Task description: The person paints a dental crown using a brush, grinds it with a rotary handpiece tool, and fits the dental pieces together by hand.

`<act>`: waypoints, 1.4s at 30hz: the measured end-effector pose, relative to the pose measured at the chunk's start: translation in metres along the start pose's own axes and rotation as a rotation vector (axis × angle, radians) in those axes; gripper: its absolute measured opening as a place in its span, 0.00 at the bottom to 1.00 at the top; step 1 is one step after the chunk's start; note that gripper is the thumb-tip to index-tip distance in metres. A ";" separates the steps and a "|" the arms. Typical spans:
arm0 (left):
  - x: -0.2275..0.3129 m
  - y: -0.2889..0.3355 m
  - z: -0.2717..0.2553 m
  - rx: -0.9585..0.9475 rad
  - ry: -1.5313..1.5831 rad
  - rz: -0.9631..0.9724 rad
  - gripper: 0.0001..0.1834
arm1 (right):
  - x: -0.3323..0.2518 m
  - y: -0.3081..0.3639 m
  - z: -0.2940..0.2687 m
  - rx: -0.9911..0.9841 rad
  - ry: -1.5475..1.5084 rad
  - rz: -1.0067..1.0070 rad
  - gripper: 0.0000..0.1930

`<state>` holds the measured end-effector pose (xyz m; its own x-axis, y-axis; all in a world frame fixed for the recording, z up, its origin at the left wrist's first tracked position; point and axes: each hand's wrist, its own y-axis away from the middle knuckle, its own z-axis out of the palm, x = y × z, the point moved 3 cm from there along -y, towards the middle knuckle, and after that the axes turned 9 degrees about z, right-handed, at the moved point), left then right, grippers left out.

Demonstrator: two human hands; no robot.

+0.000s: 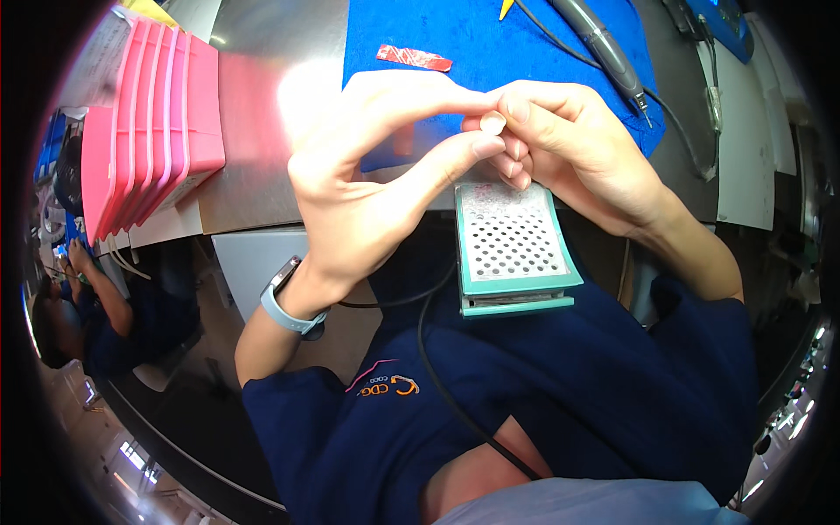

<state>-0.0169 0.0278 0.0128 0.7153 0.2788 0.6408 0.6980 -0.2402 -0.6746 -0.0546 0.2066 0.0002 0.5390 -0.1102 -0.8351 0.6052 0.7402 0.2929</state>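
My left hand [354,188] and my right hand [588,150] meet above the near edge of the bench. The left thumb and index finger form a wide arc whose tips touch the right fingers. My right thumb and fingers are pinched together. What lies between the fingertips is too small and too covered to name. Just below the hands is a teal-framed box [518,302] with a pale top full of round holes. Beyond them, on a blue cloth [490,31], lies a red strip with white marks [414,58].
A grey pen-shaped tool [604,52] with a thin metal tip and a cable lies on the cloth at the far right. Stacked pink trays [153,131] stand at the left. Black cables [429,341] hang near my body. Another person's arm [109,284] shows at far left.
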 end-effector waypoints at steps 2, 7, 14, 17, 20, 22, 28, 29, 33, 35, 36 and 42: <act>-0.001 0.000 0.002 0.012 0.023 0.000 0.16 | -0.002 0.002 -0.002 0.015 0.038 0.019 0.18; 0.000 0.001 0.003 0.118 0.233 -0.181 0.14 | -0.053 0.013 -0.029 0.749 1.161 -0.433 0.16; 0.000 0.008 0.007 0.093 0.399 -0.422 0.14 | -0.073 0.015 -0.074 0.981 1.555 -0.241 0.24; -0.004 0.012 0.007 0.128 0.430 -0.433 0.13 | -0.070 0.010 -0.091 0.755 1.563 0.091 0.25; -0.007 0.011 0.008 0.095 0.414 -0.391 0.14 | -0.077 0.014 -0.110 0.658 1.167 0.064 0.22; -0.008 0.012 0.007 0.101 0.392 -0.356 0.15 | -0.077 0.024 -0.098 0.677 0.570 -0.139 0.17; -0.011 0.015 0.007 0.107 0.405 -0.341 0.15 | -0.080 0.018 -0.078 -0.087 -0.314 -0.260 0.18; -0.009 0.015 0.007 0.110 0.401 -0.342 0.15 | -0.073 0.014 -0.075 -0.246 -0.246 -0.243 0.18; -0.007 0.017 0.007 0.138 0.411 -0.397 0.15 | -0.030 0.009 -0.032 -0.065 -0.107 -0.257 0.24; -0.006 0.018 0.006 0.125 0.375 -0.368 0.15 | -0.023 0.006 -0.023 -0.066 0.022 -0.243 0.23; -0.006 0.017 0.004 0.108 0.301 -0.336 0.15 | -0.017 0.005 -0.024 -0.066 0.073 -0.267 0.23; -0.006 0.017 0.006 0.166 0.302 -0.371 0.15 | -0.011 0.006 -0.026 -0.052 0.149 -0.309 0.19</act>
<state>-0.0092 0.0277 -0.0048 0.4155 0.0304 0.9091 0.9096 -0.0178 -0.4152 -0.0724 0.2297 -0.0006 0.2411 -0.2398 -0.9404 0.6937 0.7203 -0.0058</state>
